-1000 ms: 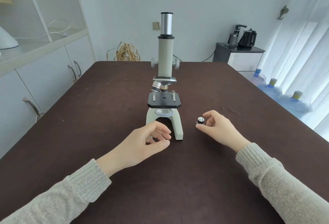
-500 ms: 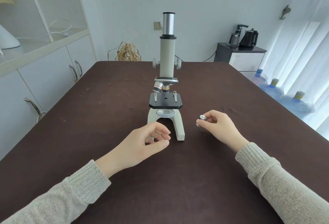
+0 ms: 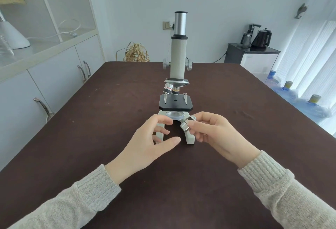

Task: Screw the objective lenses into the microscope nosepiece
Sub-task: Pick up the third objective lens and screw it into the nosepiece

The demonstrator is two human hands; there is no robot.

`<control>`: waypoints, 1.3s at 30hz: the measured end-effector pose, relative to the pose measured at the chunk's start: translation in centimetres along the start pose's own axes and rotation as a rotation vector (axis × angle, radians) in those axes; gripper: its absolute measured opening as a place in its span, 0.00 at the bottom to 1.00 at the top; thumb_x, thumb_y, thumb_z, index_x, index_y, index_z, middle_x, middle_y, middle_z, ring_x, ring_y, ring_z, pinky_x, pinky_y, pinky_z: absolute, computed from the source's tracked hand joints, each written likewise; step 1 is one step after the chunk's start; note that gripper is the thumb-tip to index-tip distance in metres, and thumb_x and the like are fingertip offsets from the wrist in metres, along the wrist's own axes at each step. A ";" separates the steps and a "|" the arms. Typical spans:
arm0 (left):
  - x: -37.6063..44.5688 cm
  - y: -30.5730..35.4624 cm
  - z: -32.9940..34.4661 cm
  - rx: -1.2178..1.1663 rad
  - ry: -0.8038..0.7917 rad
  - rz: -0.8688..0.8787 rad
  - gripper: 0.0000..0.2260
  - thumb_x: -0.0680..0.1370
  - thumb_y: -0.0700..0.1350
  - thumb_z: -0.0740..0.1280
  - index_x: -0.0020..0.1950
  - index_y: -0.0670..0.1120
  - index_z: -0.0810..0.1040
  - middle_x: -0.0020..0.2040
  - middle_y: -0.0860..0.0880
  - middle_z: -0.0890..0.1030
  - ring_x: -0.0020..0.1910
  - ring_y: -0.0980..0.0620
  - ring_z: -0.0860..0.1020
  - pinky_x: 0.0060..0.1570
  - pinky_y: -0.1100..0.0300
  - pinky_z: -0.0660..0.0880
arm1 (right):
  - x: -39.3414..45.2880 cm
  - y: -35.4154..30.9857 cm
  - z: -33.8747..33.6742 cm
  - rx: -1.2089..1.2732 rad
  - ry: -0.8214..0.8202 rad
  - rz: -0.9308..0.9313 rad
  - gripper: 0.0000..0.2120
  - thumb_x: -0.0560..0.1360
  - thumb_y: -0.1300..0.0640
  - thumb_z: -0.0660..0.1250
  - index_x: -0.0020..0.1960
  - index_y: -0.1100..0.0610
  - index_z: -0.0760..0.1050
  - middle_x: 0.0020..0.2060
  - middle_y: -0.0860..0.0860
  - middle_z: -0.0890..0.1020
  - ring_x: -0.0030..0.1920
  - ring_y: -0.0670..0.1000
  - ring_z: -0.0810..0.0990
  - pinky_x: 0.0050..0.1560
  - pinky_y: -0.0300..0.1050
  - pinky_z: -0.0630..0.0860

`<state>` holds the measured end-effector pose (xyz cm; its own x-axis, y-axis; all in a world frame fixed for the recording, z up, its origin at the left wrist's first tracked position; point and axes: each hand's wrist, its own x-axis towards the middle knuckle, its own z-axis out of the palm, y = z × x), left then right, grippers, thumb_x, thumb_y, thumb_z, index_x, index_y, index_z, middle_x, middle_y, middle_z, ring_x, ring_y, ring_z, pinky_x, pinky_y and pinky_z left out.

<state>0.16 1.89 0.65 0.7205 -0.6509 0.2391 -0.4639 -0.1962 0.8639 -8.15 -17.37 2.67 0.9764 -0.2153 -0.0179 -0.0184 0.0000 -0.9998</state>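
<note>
A dark brown bench (image 3: pixel 91 119) with a matte, faintly scuffed top runs from the near edge to the far wall. At its centre stands an upright microscope (image 3: pixel 178 54): a pale grey cylindrical tube capped by a metallic eyepiece, a flat black octagonal stage (image 3: pixel 176 103) with two metal clips, and a cream horseshoe base. Under the tube the nosepiece (image 3: pixel 177 81) carries two short objectives, one silver and black, one brass-coloured. The left hand (image 3: pixel 149 143), in a ribbed light-grey knitted sleeve, is raised before the left foot of the base, its grip released, fingers spread and loosely bent around nothing. The right hand (image 3: pixel 216 134), sleeved alike, is raised before the right foot of the base, its grip grasping the objective lens (image 3: pixel 188 123), a small silvery metal cylinder with a knurled band, tilted, pinched between thumb and fingertips, off the bench and just below the stage's near right corner.
</note>
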 end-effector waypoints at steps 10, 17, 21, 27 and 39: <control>-0.3 0.8 0.3 -0.068 0.080 0.091 0.12 0.74 0.45 0.74 0.53 0.56 0.75 0.49 0.62 0.79 0.46 0.58 0.79 0.43 0.61 0.77 | -0.3 0.4 1.7 0.073 -0.096 -0.003 0.06 0.72 0.62 0.73 0.48 0.61 0.82 0.34 0.52 0.81 0.33 0.47 0.75 0.38 0.39 0.72; -0.3 0.6 0.0 -0.079 0.045 0.107 0.08 0.75 0.46 0.73 0.51 0.52 0.77 0.47 0.54 0.82 0.47 0.54 0.80 0.43 0.59 0.76 | -0.4 0.3 2.0 0.058 -0.113 0.004 0.05 0.75 0.62 0.69 0.50 0.62 0.81 0.34 0.50 0.82 0.34 0.46 0.75 0.39 0.40 0.72; -0.2 0.4 -0.4 -0.065 0.009 0.102 0.09 0.72 0.50 0.71 0.51 0.54 0.77 0.47 0.57 0.81 0.45 0.55 0.79 0.40 0.60 0.75 | -0.5 -0.1 2.1 0.040 -0.115 0.026 0.08 0.79 0.58 0.65 0.49 0.62 0.80 0.35 0.51 0.83 0.33 0.47 0.75 0.38 0.40 0.71; -0.2 -0.2 -0.8 -0.027 -0.023 0.091 0.08 0.74 0.48 0.72 0.51 0.56 0.77 0.47 0.58 0.81 0.46 0.56 0.78 0.39 0.64 0.74 | -0.3 -0.1 2.4 0.001 -0.128 0.035 0.07 0.79 0.59 0.65 0.45 0.58 0.80 0.37 0.54 0.83 0.33 0.47 0.74 0.37 0.41 0.70; 0.4 0.5 -0.7 -0.362 -0.033 -0.096 0.16 0.71 0.48 0.72 0.56 0.45 0.77 0.49 0.48 0.83 0.45 0.53 0.83 0.35 0.64 0.74 | -0.4 0.1 2.9 0.139 -0.068 0.029 0.02 0.75 0.65 0.68 0.46 0.61 0.79 0.35 0.55 0.81 0.32 0.48 0.74 0.37 0.41 0.71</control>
<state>0.56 2.00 1.50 0.7320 -0.6668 0.1400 -0.1783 0.0108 0.9839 -7.90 -14.50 2.54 0.9883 -0.1468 -0.0422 -0.0214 0.1410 -0.9898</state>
